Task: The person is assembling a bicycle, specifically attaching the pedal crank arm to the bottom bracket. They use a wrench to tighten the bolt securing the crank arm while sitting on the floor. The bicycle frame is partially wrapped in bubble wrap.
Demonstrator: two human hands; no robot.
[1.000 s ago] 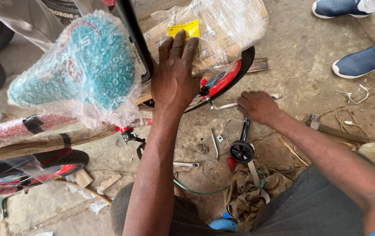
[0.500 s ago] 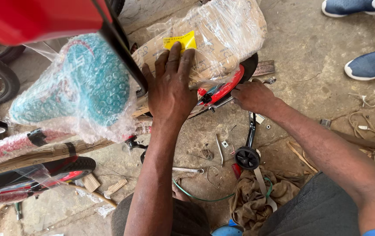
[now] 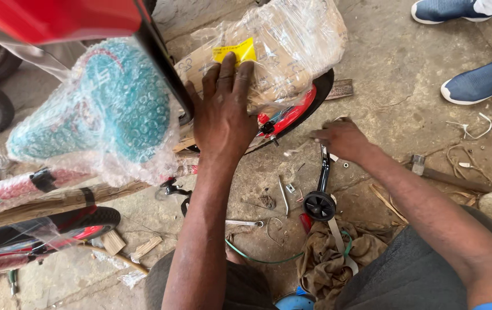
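The left hand (image 3: 223, 112) is being pressed flat, fingers spread, against the plastic-wrapped cardboard (image 3: 283, 51) covering the rear wheel (image 3: 303, 112) of a small red bicycle; nothing is being clasped by it. The right hand (image 3: 342, 138) is being held curled at the top of the training-wheel bracket (image 3: 324, 172), beside the wheel's hub; the fingers are closed, but whether they are clamped on the bracket or on a small fastener cannot be told.

The bracket's small black wheel (image 3: 320, 205) is lying on the concrete floor (image 3: 406, 86), near the person's knees. A spanner (image 3: 244, 223) and loose small hardware are lying on the floor between the forearms, and a brown rag (image 3: 329, 261) is lying just below the small wheel.

The saddle (image 3: 99, 106) is being left in bubble wrap, and the frame and wheel are wrapped likewise. Judged from this, the bracket is being offered up to the axle and is not yet fixed upright; tightening and unwrapping appear to be outstanding.

Another person's blue shoes (image 3: 478, 80) are showing at the floor's upper right corner.
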